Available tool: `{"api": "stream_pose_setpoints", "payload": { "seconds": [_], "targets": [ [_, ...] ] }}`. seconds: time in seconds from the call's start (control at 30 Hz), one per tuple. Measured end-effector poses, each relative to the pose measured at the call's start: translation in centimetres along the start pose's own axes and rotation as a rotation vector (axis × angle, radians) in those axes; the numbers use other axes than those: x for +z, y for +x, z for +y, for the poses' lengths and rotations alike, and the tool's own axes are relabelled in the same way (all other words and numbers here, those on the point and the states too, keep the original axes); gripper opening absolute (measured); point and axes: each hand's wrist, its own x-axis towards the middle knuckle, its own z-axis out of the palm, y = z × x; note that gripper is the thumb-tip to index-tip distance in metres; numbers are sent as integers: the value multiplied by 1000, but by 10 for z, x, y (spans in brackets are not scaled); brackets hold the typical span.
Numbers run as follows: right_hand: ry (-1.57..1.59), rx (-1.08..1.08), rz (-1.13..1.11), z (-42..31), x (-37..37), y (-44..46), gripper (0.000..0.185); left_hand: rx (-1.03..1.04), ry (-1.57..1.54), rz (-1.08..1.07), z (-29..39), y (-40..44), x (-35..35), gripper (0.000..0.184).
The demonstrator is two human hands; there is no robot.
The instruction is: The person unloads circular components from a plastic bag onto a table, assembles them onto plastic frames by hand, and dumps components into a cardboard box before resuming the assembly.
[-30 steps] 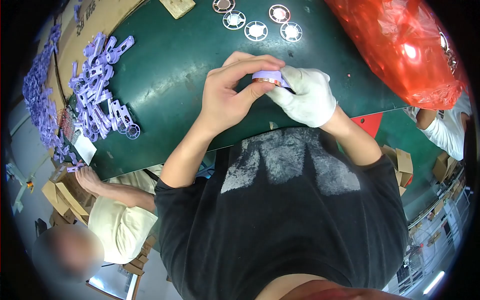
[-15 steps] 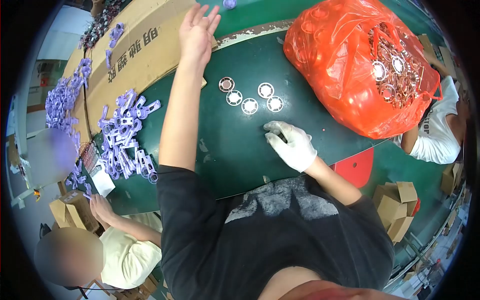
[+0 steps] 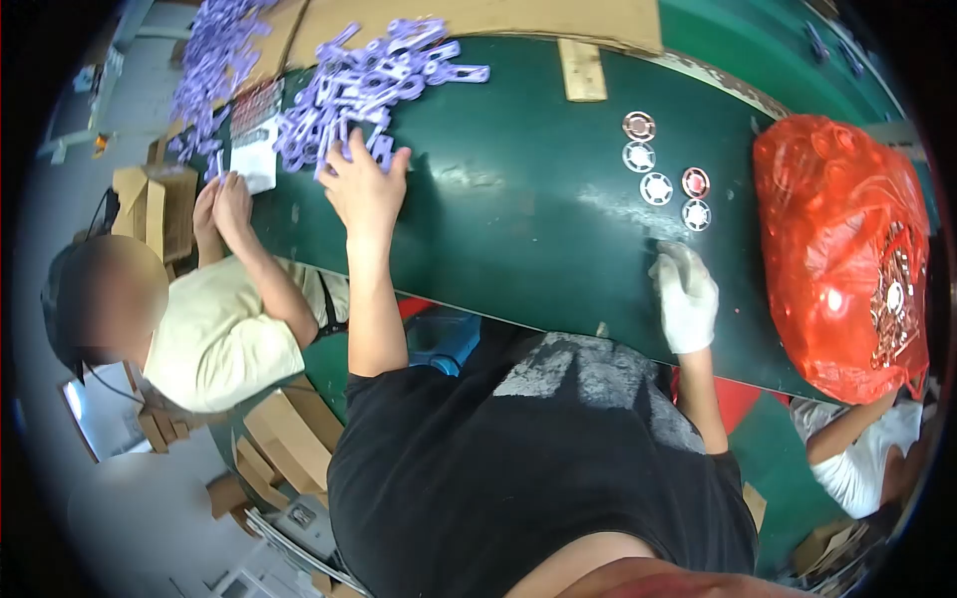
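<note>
My bare left hand (image 3: 367, 189) is at the near edge of a heap of purple plastic parts (image 3: 384, 85), fingers spread and pointing into it. Its fingertips overlap the lowest pieces; whether they touch them I cannot tell. My right hand (image 3: 688, 294), in a white glove, hovers low over the green table (image 3: 498, 209) with loosely bent fingers and nothing visible in them. Just beyond it lie several flat spoked discs (image 3: 656, 188), some whitish and some copper-coloured, in two short rows.
A red plastic bag (image 3: 827, 249) of shiny copper-coloured rings (image 3: 894, 299) stands at the right, another person's arm (image 3: 847, 434) beside it. Cardboard (image 3: 518, 18) covers the far edge. At the left a co-worker's hands (image 3: 224, 209) hold a purple piece near more purple parts (image 3: 214, 70).
My left hand has come down from above the cardboard to the purple heap. The view has swung left, and my right hand remains near the discs.
</note>
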Motion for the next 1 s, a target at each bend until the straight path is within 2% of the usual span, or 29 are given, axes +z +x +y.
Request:
{"api": "stream_pose_setpoints", "payload": {
  "seconds": [0.03, 0.07, 0.2, 0.3, 0.47, 0.57, 0.67, 0.77, 0.8, 0.9, 0.97, 1.0],
  "targets": [
    [2, 36, -3, -2, 0, 1, 21, -47, -6, -42, -12, -10, 7, 68],
    [7, 49, -11, -4, 1, 2, 21, 70, -7, 65, -22, -21, 25, 70],
    [-126, -14, -17, -20, -2, 7, 23, 148, -329, 115, 14, -45, 29, 58],
    [-142, 14, -45, -17, -3, 8, 26, 247, -437, 133, 44, -49, 35, 56],
    [-209, 72, -133, -26, -11, 8, 30, 262, -511, 169, 92, -51, 23, 50],
    [-321, 45, -170, -27, -16, 7, 32, 307, -516, 50, 106, -55, 8, 44],
    [-408, -1, -188, -29, -24, 7, 33, 463, -343, 143, 107, -48, 7, 39],
    [-436, -28, -199, -32, -26, 6, 30, 473, -372, 121, 122, -49, -1, 37],
    [-436, -35, -201, -33, -26, 6, 30, 429, -580, -23, 127, -53, -3, 43],
    [-81, -105, -57, -37, -21, 4, 27, 783, -751, -404, 157, -66, -19, 53],
    [170, 102, -72, -39, -21, 0, 27, 1059, -927, -444, 182, -77, -16, 61],
    [297, 207, -75, -40, -21, -3, 27, 1101, -987, -480, 191, -85, -16, 60]
  ]
}}
